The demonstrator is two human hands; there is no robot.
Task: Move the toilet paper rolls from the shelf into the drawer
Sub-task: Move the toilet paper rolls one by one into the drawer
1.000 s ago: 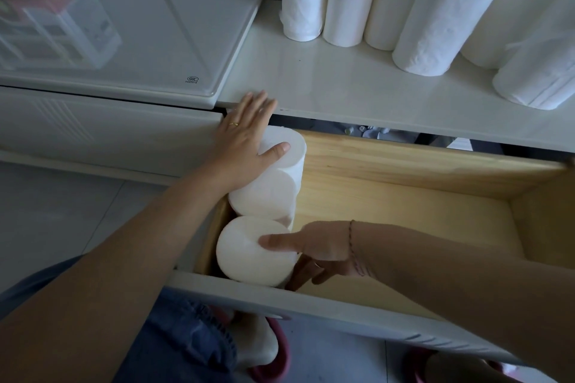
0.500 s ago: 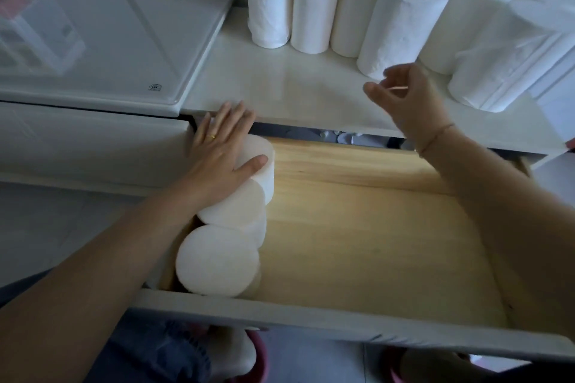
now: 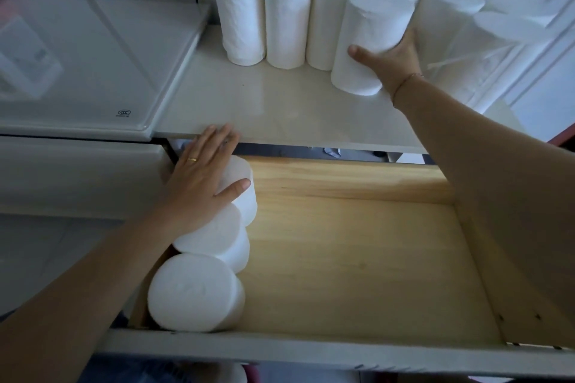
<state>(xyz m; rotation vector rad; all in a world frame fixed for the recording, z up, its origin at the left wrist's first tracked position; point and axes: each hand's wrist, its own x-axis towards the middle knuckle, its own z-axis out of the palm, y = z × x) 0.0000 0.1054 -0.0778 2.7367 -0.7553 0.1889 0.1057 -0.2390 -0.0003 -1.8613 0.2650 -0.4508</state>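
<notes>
Several white toilet paper rolls (image 3: 287, 17) stand upright on the white shelf (image 3: 264, 109). My right hand (image 3: 390, 60) grips the nearest shelf roll (image 3: 368, 40) from its right side, thumb across the front; the roll leans slightly. Below, the wooden drawer (image 3: 357, 258) is pulled out. Three rolls stand along its left wall: a front roll (image 3: 194, 292), a middle roll (image 3: 217, 238) and a back roll (image 3: 242, 190). My left hand (image 3: 202, 177) lies flat on top of the back roll, fingers straight, fingertips reaching the shelf's edge.
A white glass-topped appliance (image 3: 87, 71) sits left of the shelf, flush with it. The drawer's white front panel (image 3: 311, 354) runs along the bottom. More rolls in clear plastic wrap (image 3: 497, 40) crowd the shelf's right end. Bare wood floor fills the drawer's middle and right.
My right hand left the front roll in the drawer, rose to the shelf and took hold of the nearest roll there. My left hand stayed on the back roll.
</notes>
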